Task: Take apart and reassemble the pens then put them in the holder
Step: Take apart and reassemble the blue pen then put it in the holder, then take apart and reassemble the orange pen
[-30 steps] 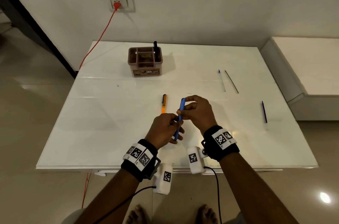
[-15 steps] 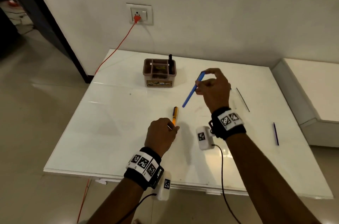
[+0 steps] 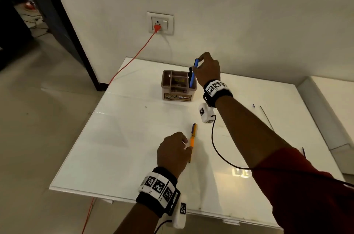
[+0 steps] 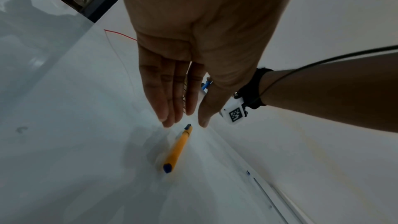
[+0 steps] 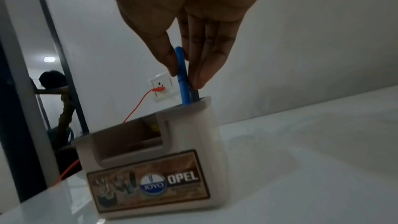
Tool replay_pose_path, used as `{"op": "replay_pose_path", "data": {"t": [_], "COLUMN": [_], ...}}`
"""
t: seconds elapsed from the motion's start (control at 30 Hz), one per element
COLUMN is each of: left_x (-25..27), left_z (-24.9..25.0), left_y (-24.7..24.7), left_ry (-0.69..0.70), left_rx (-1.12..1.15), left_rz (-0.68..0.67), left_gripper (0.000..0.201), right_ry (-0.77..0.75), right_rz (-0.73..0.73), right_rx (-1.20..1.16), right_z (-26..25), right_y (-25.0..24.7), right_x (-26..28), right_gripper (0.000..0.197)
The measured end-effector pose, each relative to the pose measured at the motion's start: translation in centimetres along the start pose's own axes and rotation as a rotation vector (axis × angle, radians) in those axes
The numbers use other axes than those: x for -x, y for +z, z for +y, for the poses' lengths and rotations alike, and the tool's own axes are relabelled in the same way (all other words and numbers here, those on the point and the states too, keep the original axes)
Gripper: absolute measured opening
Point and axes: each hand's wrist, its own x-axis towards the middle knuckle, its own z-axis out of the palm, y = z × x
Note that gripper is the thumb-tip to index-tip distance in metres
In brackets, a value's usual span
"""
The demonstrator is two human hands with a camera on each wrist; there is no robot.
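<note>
Blue pen (image 3: 193, 74), pinched by the right hand (image 3: 207, 69), stands in the right compartment of the brown holder (image 3: 173, 92) at the table's (image 3: 124, 147) far side. Nearer, the left hand (image 3: 173, 150) hovers with fingers relaxed over the orange pen (image 3: 192, 137).

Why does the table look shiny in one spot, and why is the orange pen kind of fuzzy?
In the head view, a bright patch on the glossy white table is a reflection, likely of a lamp or window. In the left wrist view, the orange pen looks smeared, and so does the open left hand above it. The right wrist view is dim and soft too.
</note>
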Motion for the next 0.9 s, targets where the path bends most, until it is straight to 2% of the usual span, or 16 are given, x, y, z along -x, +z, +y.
{"op": "replay_pose_path", "data": {"t": [0.17,0.3,0.43,0.5,0.6,0.73,0.8,0.9], "left_x": [-0.1,-0.2,0.2,0.3,0.1,-0.1,0.3,1.6], "left_z": [-0.2,0.0,0.4,0.3,0.2,0.6,1.4,2.8], "left_y": [0.8,1.7,2.8,2.9,2.1,1.0,0.7,0.5], "left_ry": [0.081,0.108,0.121,0.097,0.037,-0.045,-0.085,-0.090], "left_rx": [-0.097,-0.186,-0.273,-0.249,-0.169,0.040,0.271,0.539], "left_rz": [0.040,0.001,-0.054,-0.054,-0.056,-0.120,-0.168,-0.243], "left_gripper": [0.033,0.045,0.041,0.035,0.027,0.023,0.020,0.016], "right_ry": [0.023,0.071,0.125,0.163,0.256,0.398,0.447,0.510], "right_rz": [-0.069,-0.042,0.007,-0.014,-0.143,-0.450,-0.458,-0.344], "right_rx": [0.143,0.088,0.008,-0.026,-0.070,-0.182,-0.248,-0.334], "right_z": [1.2,1.9,2.8,3.7,5.6,5.9,5.7,6.1], "right_y": [1.7,1.1,-0.7,-1.5,-2.7,-6.2,-8.2,-9.9], "right_x": [1.0,1.8,3.7,5.4,8.4,13.7,16.7,20.2], "right_gripper": [0.037,0.036,0.030,0.026,0.025,0.030,0.034,0.036]}}
